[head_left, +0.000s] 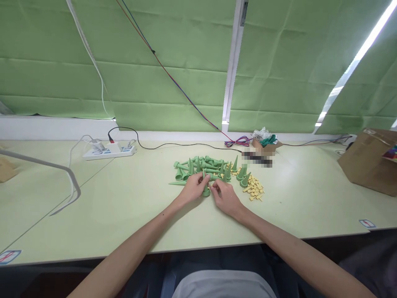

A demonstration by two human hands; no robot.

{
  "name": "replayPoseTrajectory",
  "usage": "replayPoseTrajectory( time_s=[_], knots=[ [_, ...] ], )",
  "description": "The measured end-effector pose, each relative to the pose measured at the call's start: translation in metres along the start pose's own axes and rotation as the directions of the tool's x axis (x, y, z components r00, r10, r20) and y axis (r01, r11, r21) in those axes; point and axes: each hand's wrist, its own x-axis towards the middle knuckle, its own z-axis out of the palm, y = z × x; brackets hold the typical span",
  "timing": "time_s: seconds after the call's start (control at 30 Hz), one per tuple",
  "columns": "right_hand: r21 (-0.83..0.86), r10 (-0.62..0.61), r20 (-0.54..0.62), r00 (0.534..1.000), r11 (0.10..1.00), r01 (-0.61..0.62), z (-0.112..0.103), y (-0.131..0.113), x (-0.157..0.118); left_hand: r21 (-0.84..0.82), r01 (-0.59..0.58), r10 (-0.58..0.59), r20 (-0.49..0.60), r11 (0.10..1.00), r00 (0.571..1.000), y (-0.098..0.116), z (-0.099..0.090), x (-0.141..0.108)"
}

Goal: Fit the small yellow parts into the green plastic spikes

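Observation:
My left hand (194, 186) is closed around a green plastic spike (206, 192), its wide round end pointing down toward me. Close beside it, my right hand (225, 197) has its thumb and fingers pinched together at the spike's side; whatever they hold is too small to make out. Behind both hands lies a heap of similar green cone-shaped spikes (182, 165), some on their sides and some standing. Right of my right hand is a pile of small yellow plastic pieces (254, 189), with a few green spikes (245, 180) standing along its left edge.
A white power strip (109, 152) with plugs sits at the back left. A grey curved metal bar (72, 182) stands at the left. Behind the heap are a small open cardboard box (263, 147) and coiled wires (238, 142). A larger cardboard box (369, 161) stands at the right.

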Motion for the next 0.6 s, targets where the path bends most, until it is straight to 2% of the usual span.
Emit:
replayPoseTrajectory(
  time_s=[0.33, 0.6],
  knots=[
    [-0.051, 0.076, -0.027, 0.997, 0.996, -0.077, 0.0014, 0.0018, -0.0008, -0.015, 0.004, -0.003, 0.041, 1.000, 0.999, 0.0003, 0.0003, -0.0011],
    [-0.079, 0.122, -0.049, 0.991, 0.989, -0.125, -0.0022, -0.0002, 0.0003, -0.073, -0.015, 0.023, 0.115, 0.997, 0.993, 0.0006, 0.0011, -0.0031]
  ],
)
